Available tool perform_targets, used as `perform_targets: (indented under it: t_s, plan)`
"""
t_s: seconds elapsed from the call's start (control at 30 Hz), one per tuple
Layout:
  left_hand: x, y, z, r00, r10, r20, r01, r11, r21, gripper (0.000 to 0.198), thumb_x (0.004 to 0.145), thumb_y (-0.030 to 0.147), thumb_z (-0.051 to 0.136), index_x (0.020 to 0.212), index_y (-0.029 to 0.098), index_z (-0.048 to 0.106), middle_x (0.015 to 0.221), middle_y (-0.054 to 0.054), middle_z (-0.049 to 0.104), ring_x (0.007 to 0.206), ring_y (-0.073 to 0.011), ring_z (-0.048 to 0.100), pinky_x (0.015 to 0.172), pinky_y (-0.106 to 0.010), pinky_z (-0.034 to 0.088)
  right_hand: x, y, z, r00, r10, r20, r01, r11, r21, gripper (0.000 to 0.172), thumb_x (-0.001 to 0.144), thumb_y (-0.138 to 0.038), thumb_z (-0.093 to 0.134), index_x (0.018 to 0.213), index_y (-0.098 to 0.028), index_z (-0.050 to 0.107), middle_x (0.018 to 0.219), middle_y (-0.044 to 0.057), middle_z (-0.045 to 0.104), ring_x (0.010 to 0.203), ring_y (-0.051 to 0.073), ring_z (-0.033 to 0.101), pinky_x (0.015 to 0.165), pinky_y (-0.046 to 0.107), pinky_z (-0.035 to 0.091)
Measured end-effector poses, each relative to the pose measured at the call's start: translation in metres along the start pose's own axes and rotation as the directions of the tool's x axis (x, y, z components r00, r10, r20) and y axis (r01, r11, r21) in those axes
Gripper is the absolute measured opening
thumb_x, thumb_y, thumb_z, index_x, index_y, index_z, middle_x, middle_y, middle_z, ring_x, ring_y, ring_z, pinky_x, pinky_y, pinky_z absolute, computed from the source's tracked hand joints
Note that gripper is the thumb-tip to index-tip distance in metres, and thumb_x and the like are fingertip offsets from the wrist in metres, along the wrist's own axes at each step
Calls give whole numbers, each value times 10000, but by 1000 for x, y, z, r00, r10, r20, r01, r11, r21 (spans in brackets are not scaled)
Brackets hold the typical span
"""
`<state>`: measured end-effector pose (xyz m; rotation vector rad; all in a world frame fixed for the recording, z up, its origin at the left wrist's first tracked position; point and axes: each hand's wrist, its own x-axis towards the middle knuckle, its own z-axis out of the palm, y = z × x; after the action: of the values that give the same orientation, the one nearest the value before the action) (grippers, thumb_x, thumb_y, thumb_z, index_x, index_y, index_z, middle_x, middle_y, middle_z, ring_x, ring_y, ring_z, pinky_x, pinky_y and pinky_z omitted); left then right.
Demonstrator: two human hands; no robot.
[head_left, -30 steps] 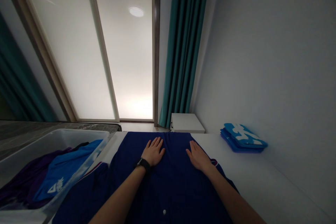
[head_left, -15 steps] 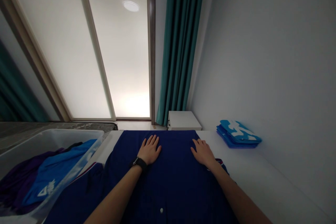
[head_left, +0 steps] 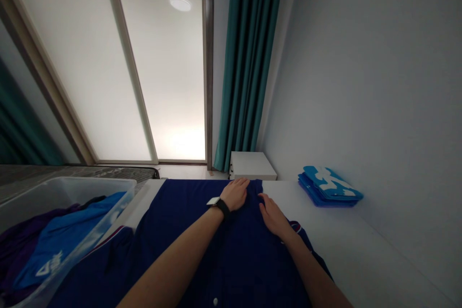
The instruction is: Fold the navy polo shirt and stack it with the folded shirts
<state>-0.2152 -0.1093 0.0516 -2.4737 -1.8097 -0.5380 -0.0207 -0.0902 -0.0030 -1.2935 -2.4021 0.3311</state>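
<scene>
A navy blue shirt (head_left: 231, 245) with a white button and red-and-white trimmed sleeves is spread over the white table. My left hand (head_left: 234, 194), with a watch (head_left: 219, 204) on its wrist, rests on the shirt's far part, fingers stretched toward the right. Close by, my right hand (head_left: 273, 215) touches the shirt's right edge; its fingers are slightly bent and its thumb is apart from them. The shirt's near end runs out of view, and my forearms cover parts of it.
At the left, a translucent plastic bin (head_left: 97, 179) holds purple and blue clothes. Folded blue clothes (head_left: 330, 186) lie in a stack on the white table (head_left: 346, 245) by the right wall. Beyond the table stand a white cabinet (head_left: 252, 164) and a green curtain (head_left: 249, 67).
My left hand has slid rightward across the shirt, close to my right hand. My right hand has shifted slightly left. The shirt's far right corner has drawn in to the left.
</scene>
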Motion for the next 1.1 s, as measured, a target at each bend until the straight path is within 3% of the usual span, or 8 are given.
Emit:
perform_targets:
  t_s: [0.1,0.23,0.4,0.57,0.7,0.83,1.03,1.1]
  plan:
    - [17,16,20,999,5,51,-4,1000,-15,442,943,225,354,1369,187,465,1439,-50,492,1330,-166,415,1122,-317,303,0,-1,-2,999,22,-35,-23,999,-34,389,928,-214,343,1289,-150,475,1271,119,592,1185,202,524,1016,303,358]
    - [24,30,48,992,-66,107,68,998,-12,484,946,375,370,1369,164,480,1454,-101,471,1350,-253,398,1103,-468,324,-2,-3,-12,980,167,-106,-186,962,-199,274,918,-210,384,1138,-154,536,1179,126,631,1117,242,536,955,338,360]
    - [18,43,63,980,-190,58,189,982,18,589,948,463,306,1447,158,383,1530,-115,349,1425,-285,251,1141,-536,197,-4,3,-21,946,277,-167,-319,886,-338,278,920,-242,391,1125,-146,551,1103,147,659,1071,281,529,952,395,320]
    - [8,50,57,961,-275,-1,274,960,55,600,928,475,341,1447,176,381,1473,-121,425,1375,-318,297,1110,-526,222,-6,9,-19,978,189,-91,-208,929,-306,452,912,-248,397,1349,-154,461,1317,117,569,1199,286,441,1014,387,283]
    - [-1,54,45,942,-319,-107,329,940,91,474,938,412,348,1294,161,535,1252,-152,555,1183,-333,434,1002,-533,309,-5,9,-21,985,164,-58,-174,943,-283,408,942,-212,327,1292,-186,534,1325,95,552,1220,242,435,1014,332,293]
    - [-4,57,37,937,-311,-158,330,937,116,378,943,367,355,1035,151,652,1134,-146,573,1095,-305,460,963,-496,330,3,11,-27,978,203,-48,-208,932,-298,411,927,-154,326,1258,-175,569,1267,114,581,1154,251,486,943,333,343]
    - [-3,56,38,931,-319,-179,342,932,118,318,928,301,390,1011,141,653,1094,-142,577,1072,-297,466,952,-485,337,34,19,-30,963,267,-35,-264,911,-318,386,936,-144,330,1196,-177,613,1192,134,634,1121,246,545,901,335,353]
    - [-3,54,39,925,-333,-183,355,929,103,335,943,277,363,1111,147,622,1110,-137,579,1075,-291,469,955,-477,338,47,20,-28,957,289,-15,-278,906,-319,363,958,-179,323,1139,-190,637,1120,126,674,1063,232,594,885,338,358]
